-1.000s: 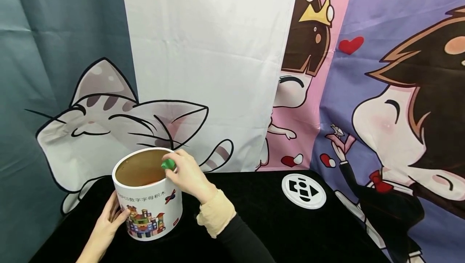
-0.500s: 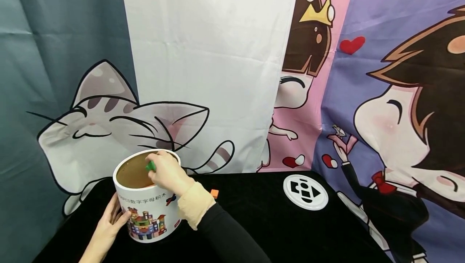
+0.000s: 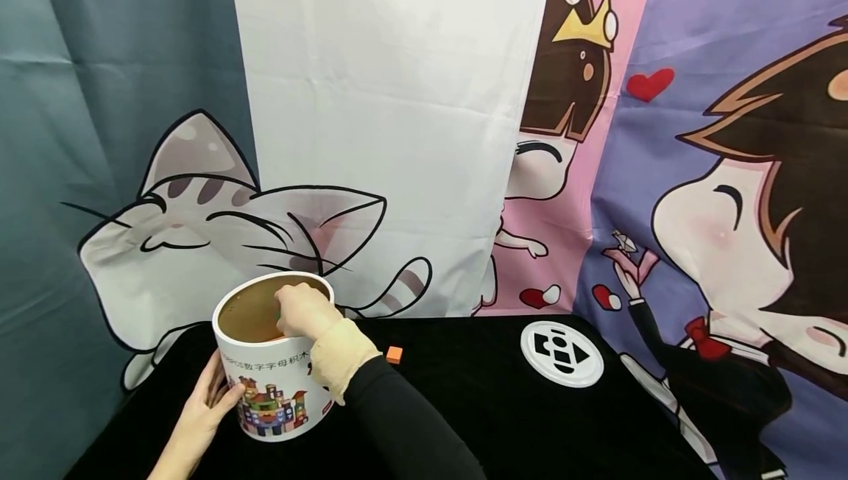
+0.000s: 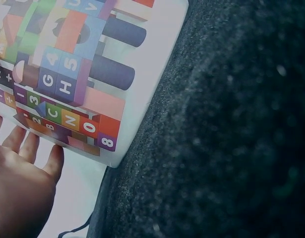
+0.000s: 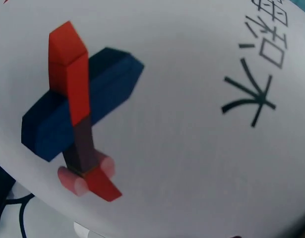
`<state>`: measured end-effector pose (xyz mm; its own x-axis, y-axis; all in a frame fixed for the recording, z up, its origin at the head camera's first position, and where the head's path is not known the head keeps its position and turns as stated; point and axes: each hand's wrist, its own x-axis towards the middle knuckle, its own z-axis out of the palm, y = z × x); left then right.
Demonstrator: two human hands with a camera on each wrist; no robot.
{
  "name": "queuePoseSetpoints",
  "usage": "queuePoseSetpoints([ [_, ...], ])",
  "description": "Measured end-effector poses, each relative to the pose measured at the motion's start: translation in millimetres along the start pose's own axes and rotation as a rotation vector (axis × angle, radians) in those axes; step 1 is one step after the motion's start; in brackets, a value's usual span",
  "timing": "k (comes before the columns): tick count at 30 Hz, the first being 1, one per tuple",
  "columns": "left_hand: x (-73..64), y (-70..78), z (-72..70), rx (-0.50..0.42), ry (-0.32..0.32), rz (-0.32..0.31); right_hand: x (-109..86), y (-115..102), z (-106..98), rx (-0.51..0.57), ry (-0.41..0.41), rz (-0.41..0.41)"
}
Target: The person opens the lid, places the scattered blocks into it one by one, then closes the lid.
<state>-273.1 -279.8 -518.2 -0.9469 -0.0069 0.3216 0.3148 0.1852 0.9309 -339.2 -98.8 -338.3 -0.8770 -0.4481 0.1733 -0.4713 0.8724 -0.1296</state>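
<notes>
A white round bucket (image 3: 228, 353), printed with a picture of coloured toy blocks, stands with its mouth uncovered at the left of the black cloth. My left hand (image 3: 202, 410) holds its lower left side, thumb on the front and fingers round the left; the left wrist view shows these fingers (image 4: 29, 148) against the printed wall. Over the right rim, my right hand (image 3: 306, 311) reaches into the bucket. A sliver of a green block (image 3: 279, 313) shows at its fingertips, which are mostly hidden inside. The right wrist view is filled by the bucket's printed wall (image 5: 182, 148).
A small orange block (image 3: 394, 355) lies on the black cloth (image 3: 457, 399) right of the bucket. Farther right is a white round lid (image 3: 563, 377) with dark shape cut-outs. Cartoon-printed curtains (image 3: 397, 134) hang close behind the table.
My right hand has moved left and down from the bucket's right rim into its mouth, taking the green block with it. The orange block has come into sight from behind the arm. The left hand stays put.
</notes>
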Motion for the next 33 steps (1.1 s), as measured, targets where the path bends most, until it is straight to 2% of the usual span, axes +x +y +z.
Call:
queuePoseSetpoints([
  [9,0.5,-3.0,-1.1,0.010,-0.006,-0.005,-1.9,-9,1,-0.007,-0.002,0.121],
  [18,2.9,-2.5,-1.1,0.017,-0.027,-0.078,-2.5,-8,1,-0.011,0.012,0.148],
  [21,2.2,-2.3,-1.5,0.023,-0.026,-0.089,-4.4,-8,1,-0.019,0.024,0.128],
  [28,1.6,-2.1,-1.4,0.012,-0.018,-0.035,-6.2,-6,1,-0.047,0.061,0.067],
  [33,0.8,-2.7,-1.1,0.006,-0.020,-0.047,-7.3,-3,3,-0.048,0.089,0.046],
])
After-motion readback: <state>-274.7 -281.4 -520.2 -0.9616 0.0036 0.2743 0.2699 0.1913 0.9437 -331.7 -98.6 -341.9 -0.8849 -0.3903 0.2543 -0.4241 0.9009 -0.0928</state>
